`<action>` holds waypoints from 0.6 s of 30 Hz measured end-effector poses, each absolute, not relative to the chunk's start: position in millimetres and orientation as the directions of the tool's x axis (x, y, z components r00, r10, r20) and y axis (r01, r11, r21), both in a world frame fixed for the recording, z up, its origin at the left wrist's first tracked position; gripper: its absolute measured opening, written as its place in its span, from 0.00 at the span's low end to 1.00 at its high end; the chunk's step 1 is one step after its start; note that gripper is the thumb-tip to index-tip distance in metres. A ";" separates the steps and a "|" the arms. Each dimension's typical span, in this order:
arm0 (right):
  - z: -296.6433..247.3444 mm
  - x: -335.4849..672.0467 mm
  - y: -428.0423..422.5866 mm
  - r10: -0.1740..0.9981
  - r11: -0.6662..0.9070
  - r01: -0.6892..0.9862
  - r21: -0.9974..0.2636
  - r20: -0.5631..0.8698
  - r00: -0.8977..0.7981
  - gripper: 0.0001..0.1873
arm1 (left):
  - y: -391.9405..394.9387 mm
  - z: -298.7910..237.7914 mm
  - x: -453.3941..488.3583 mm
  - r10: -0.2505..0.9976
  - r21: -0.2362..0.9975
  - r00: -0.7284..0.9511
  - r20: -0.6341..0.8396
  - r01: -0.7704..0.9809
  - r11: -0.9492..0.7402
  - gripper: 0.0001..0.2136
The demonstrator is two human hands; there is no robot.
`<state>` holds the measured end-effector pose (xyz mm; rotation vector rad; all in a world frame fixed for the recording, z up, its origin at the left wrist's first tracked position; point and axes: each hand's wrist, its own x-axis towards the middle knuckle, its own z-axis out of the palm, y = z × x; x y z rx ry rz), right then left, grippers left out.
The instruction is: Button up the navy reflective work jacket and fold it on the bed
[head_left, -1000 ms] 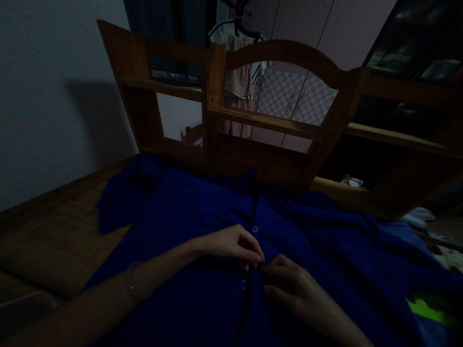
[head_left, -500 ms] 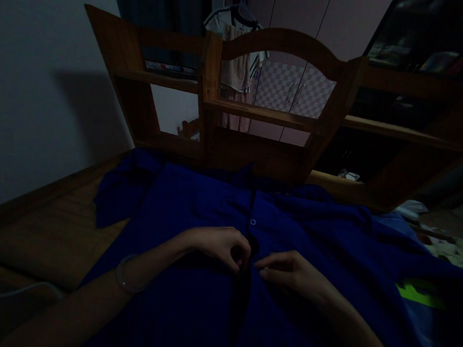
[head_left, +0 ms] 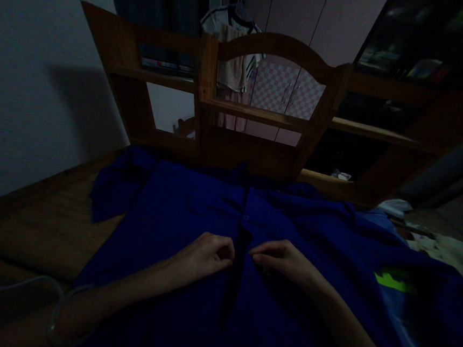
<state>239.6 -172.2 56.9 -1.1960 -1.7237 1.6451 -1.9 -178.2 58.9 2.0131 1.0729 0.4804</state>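
Note:
A dark blue shirt (head_left: pixel 188 202) lies spread before me, its front parted by a dark gap down the middle. One round button (head_left: pixel 246 218) shows near the top of that gap. My left hand (head_left: pixel 212 253), with a bracelet far back on the forearm, pinches the shirt's front edge on the left of the gap. Across from it, my right hand (head_left: pixel 284 259) has thumb and fingertips closed on the opposite front edge. The fingertips are dim, so any button between them cannot be seen.
A wooden headboard with shelves (head_left: pixel 256 119) rises behind the shirt, and a pale wall (head_left: pixel 40 86) stands at the left. A white cable (head_left: pixel 15 284) runs at lower left. Something bright yellow-green (head_left: pixel 396 282) lies at the right. Clothes hang beyond the headboard.
My left hand has moved slightly left, away from my right hand, and the gap in the shirt front is wider. The bracelet has slid back along my forearm. The view has shifted a little.

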 end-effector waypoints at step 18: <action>52.8 249.3 -163.1 0.965 -0.055 0.199 -0.978 -0.103 -0.239 0.21 | -127.0 28.6 42.4 0.853 0.977 0.520 0.039 0.159 -0.142 0.13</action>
